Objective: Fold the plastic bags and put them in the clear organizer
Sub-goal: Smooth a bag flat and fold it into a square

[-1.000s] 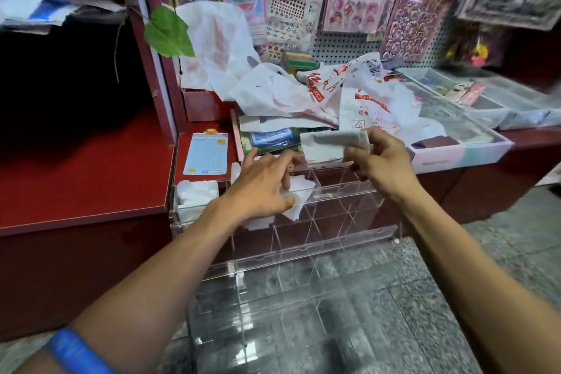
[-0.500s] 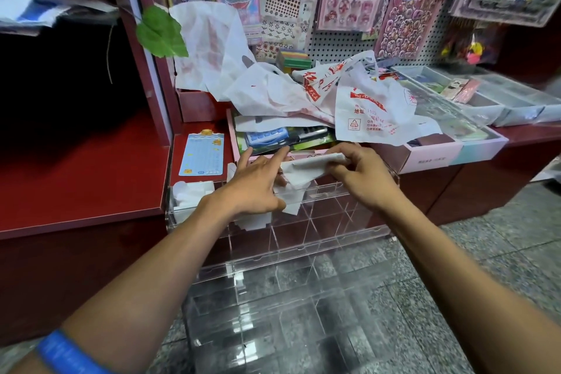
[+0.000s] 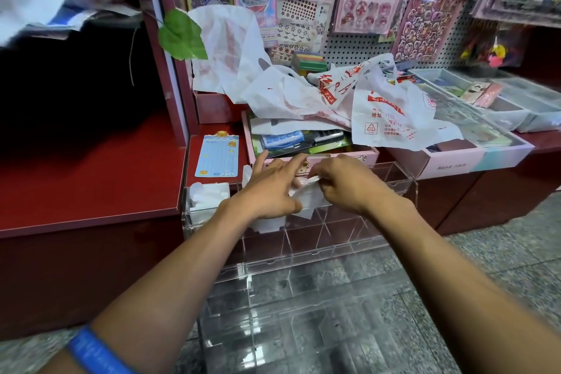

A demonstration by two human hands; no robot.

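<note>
A clear acrylic organizer (image 3: 331, 240) with several compartments stands in front of the red counter. My right hand (image 3: 346, 185) grips a folded white plastic bag (image 3: 306, 200) and holds it down in a top compartment. My left hand (image 3: 270, 188) lies beside it with fingers spread, touching the same bag. Another folded white bag (image 3: 208, 194) sits in the far-left compartment. A heap of loose white bags with red print (image 3: 349, 100) lies on the boxes behind.
A pink box of stationery (image 3: 334, 158) stands just behind the organizer. A blue card (image 3: 217, 155) lies on the red counter (image 3: 91, 179). Trays of goods (image 3: 501, 106) sit at the right, and a pegboard with sticker packs (image 3: 364, 9) hangs behind. Grey stone floor shows below.
My right hand brought the folded bag from above the organizer down and left into a top compartment. My left hand stayed at that compartment and now touches the bag.
</note>
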